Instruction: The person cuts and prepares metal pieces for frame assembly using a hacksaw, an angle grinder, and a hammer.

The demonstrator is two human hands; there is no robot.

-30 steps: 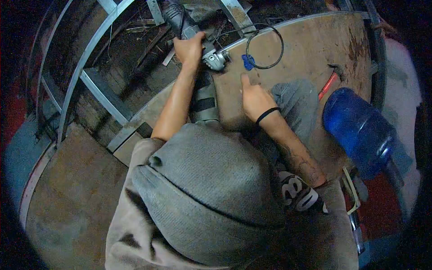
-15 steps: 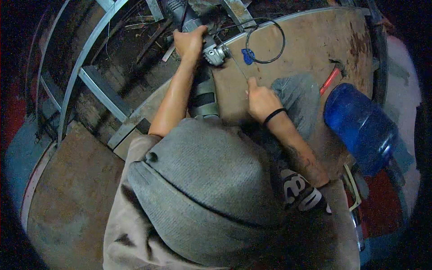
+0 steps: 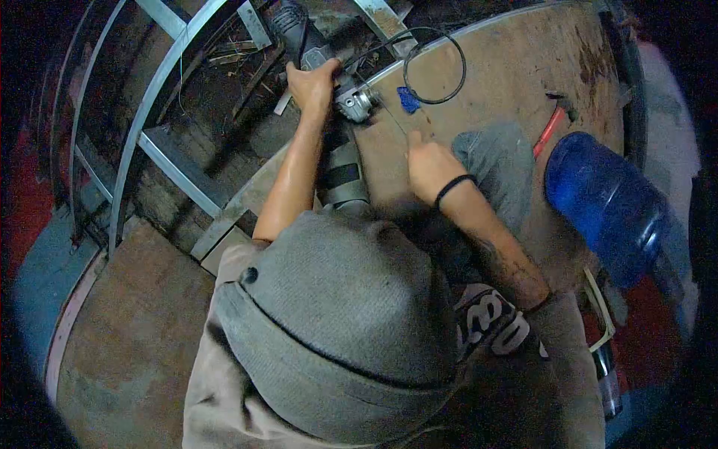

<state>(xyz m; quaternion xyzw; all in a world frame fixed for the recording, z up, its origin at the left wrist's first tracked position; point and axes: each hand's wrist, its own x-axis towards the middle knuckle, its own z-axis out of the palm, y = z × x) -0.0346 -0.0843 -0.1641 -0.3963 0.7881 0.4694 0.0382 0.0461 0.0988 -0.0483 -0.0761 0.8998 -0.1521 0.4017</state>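
Observation:
My left hand (image 3: 313, 84) is wrapped round the grey body of an angle grinder (image 3: 323, 58), just behind its silver gear head (image 3: 356, 105). A thin grinder disc (image 3: 392, 118), seen almost edge-on as a fine line, runs from the head towards my right hand (image 3: 434, 166). The right hand is closed, with its fingertips at the disc's near edge and a black band round the wrist. Beyond the disc, a blue crumpled piece (image 3: 408, 99) lies beside a loop of black cable (image 3: 465, 66) on the wooden board (image 3: 516, 82).
A curved metal frame (image 3: 134, 142) with crossbars spans the left side. To the right lie a red-handled tool (image 3: 550, 131) and a large blue water jug (image 3: 606, 194). My knee (image 3: 493, 172) rests on the board. A grey cap (image 3: 344, 299) covers the lower middle.
The whole view has shifted slightly. The grinder head has dropped a little in the picture, with my left hand still round the body. My right hand stays at the disc's edge.

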